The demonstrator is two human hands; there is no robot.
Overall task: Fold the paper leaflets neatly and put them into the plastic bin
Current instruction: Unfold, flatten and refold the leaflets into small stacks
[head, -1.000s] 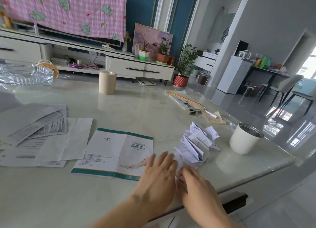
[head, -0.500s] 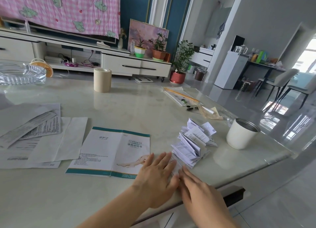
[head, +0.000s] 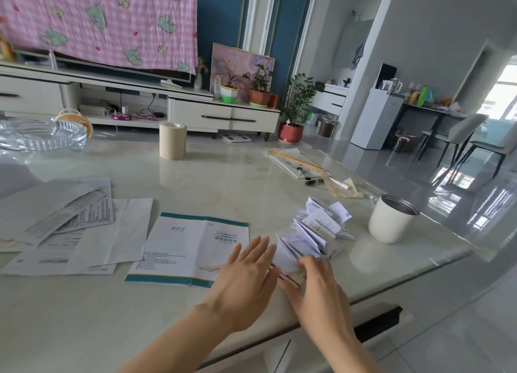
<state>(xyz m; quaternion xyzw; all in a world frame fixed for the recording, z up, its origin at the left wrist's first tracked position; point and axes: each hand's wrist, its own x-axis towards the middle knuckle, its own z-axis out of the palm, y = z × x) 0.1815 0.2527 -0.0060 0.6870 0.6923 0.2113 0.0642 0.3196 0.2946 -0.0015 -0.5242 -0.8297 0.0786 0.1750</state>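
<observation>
At the table's (head: pixel 140 330) near edge the left hand (head: pixel 246 274) is laid flat with straight fingers, while a small leaflet (head: pixel 288 260) is pinched at its edge by the curled right hand (head: pixel 316 288), the nearer one, at that hand's eleven o'clock. At one o'clock a folded pile (head: pixel 313 232) is stretched along that line; the clear bin (head: pixel 42 134) is set well apart at ten o'clock.
</observation>
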